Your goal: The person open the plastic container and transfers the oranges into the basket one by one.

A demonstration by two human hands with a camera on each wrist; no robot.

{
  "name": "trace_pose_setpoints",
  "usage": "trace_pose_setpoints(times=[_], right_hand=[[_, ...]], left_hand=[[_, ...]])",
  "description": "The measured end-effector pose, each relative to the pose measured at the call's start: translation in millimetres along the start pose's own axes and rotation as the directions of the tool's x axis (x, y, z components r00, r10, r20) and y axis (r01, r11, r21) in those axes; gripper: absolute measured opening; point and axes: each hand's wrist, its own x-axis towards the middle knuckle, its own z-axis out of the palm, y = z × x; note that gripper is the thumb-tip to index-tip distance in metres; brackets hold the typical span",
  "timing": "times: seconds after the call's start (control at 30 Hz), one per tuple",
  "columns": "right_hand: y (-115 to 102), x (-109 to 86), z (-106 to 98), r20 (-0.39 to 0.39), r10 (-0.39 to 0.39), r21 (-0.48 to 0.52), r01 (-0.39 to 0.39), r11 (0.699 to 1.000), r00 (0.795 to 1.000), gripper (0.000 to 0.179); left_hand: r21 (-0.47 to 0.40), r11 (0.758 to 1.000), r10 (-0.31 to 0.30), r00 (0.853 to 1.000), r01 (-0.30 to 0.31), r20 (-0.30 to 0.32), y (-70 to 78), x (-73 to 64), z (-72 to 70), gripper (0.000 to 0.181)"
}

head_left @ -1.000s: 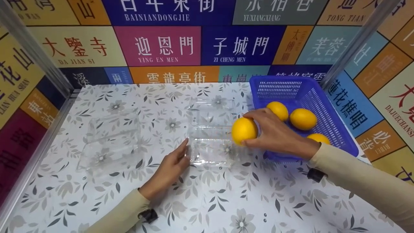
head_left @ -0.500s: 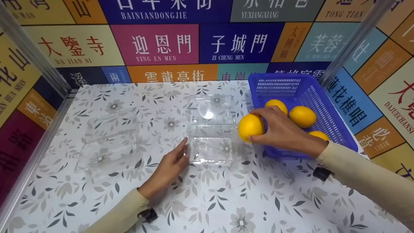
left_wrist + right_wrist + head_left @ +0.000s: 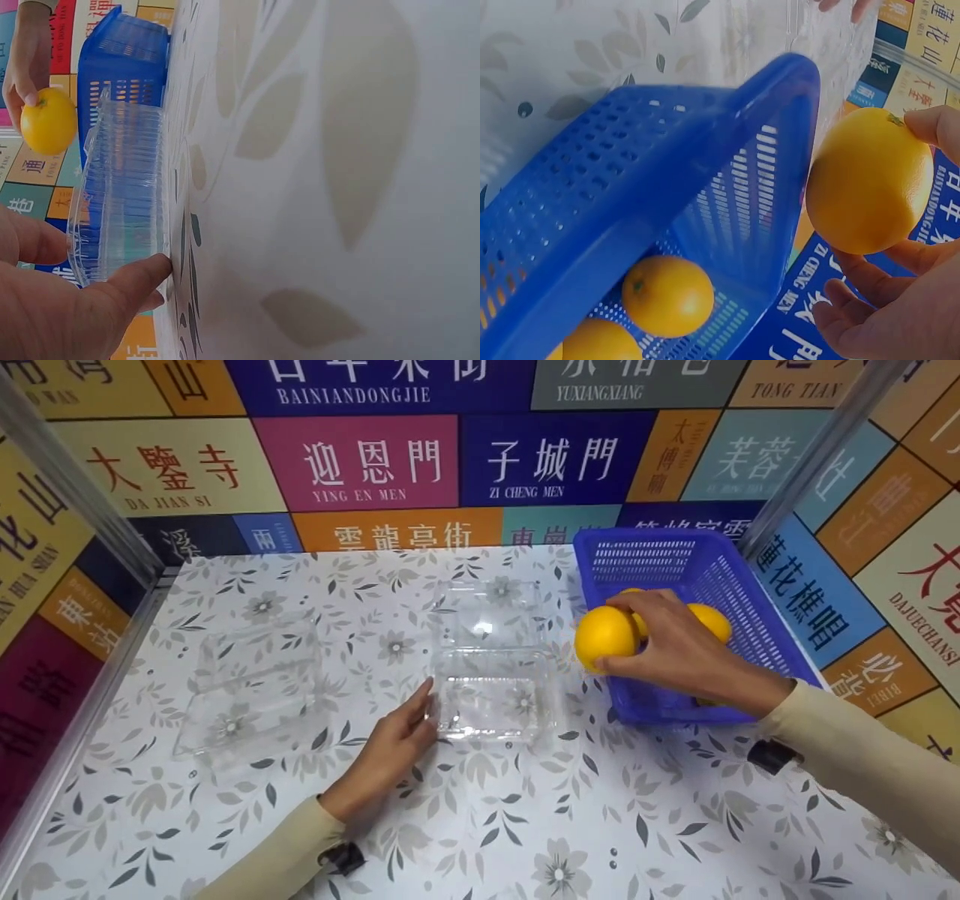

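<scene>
My right hand (image 3: 675,649) grips an orange (image 3: 606,639) between thumb and fingers, above the left rim of a blue plastic basket (image 3: 780,637). In the right wrist view, the held orange (image 3: 870,180) is beside the basket's raised rim, and more oranges (image 3: 667,296) lie inside. An unlidded clear plastic clamshell box (image 3: 491,705) lies left of the basket, its lid (image 3: 487,611) folded back. With fairly straight fingers my left hand (image 3: 394,750) touches the box's left side. The left wrist view has the thumb (image 3: 142,277) low against the box wall (image 3: 124,187).
A second clear clamshell box (image 3: 251,690) lies on the left of the floral-patterned tabletop (image 3: 465,825). Panels with printed characters (image 3: 360,461) enclose the back and sides, with transparent posts (image 3: 817,457) at the corners.
My right hand has carried the orange rightward and slightly back, from beside the clear box to the basket's left rim. My left hand stays at the box.
</scene>
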Motion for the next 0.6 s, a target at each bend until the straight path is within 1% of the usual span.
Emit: trace_pose_setpoints(times=[0.17,0.3,0.37,0.6], right_hand=[[5.5,0.4,-10.9,-0.025,0.021,-0.001,-0.021,1.000,0.999,0.079],[10.8,1.6,-15.8,-0.041,0.010,0.011,-0.010,1.000,0.999,0.074],[13.2,1.9,-16.9,-0.038,0.010,0.012,-0.010,1.000,0.999,0.073],[22.0,2.0,-22.5,-0.026,0.061,0.005,-0.061,0.998,0.998,0.077]], left_hand=[[0.025,0.999,0.036,0.999,-0.036,0.003,-1.8,1.2,-1.5,0.068],[0.015,0.999,0.044,0.999,-0.045,0.007,-1.9,1.5,-1.9,0.068],[0.015,0.999,0.047,0.999,-0.047,0.007,-2.0,1.5,-1.8,0.068],[0.004,0.999,0.047,0.999,-0.047,0.005,-2.6,1.0,-1.7,0.069]])
